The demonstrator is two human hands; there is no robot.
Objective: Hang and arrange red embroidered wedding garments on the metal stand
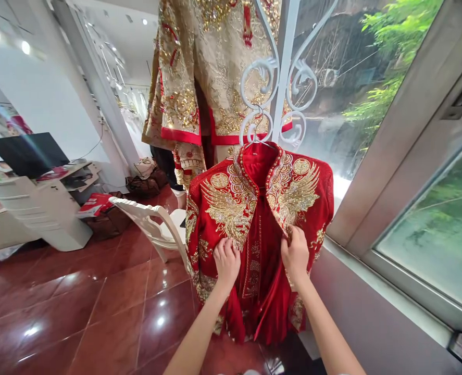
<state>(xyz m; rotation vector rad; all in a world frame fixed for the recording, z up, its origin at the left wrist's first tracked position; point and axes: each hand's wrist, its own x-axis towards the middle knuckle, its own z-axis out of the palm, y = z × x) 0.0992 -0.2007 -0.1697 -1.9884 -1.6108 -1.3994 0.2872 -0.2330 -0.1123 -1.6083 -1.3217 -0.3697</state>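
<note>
A red jacket (309, 208) with gold wing-like embroidery and a beaded stand collar hangs open at the front from a wire hanger (259, 122). The hanger's hook is by a white scrollwork metal stand (281, 94). My left hand (226, 263) is closed on the jacket's left front panel, fingers curled over the cloth beneath the embroidery. On the other side, my right hand (295, 254) pinches the right front edge just below the collar's trim. Deep red lining and a beaded inner strip show between the two edges.
Behind hangs a larger gold-and-cream embroidered garment (223, 78) with red borders. A white chair (156, 229) stands left of the jacket, and a white desk (54, 208) with a dark monitor (27, 155) is farther left. A metal-framed window (387, 172) lies close on the right.
</note>
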